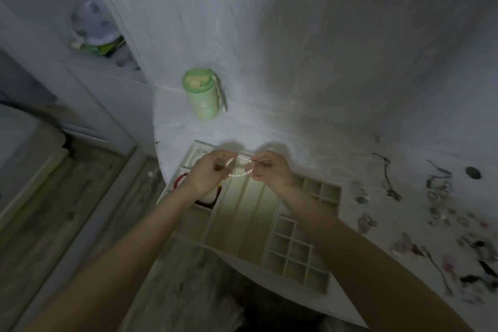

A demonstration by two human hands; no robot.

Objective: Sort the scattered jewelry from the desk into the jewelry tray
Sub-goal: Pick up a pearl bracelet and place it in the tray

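While both hands (239,172) are pinching the pearl bracelet (239,167), we are stretching it crosswise above the tray's (296,272) far edge.

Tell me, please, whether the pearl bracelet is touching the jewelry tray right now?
Apart. The head view shows the pearl bracelet stretched between the left hand and right hand, raised above the jewelry tray.

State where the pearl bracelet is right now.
The pearl bracelet is held between left hand and right hand, above the jewelry tray's far end.

Home bedrm; white desk (323,89); wardrobe (89,83)
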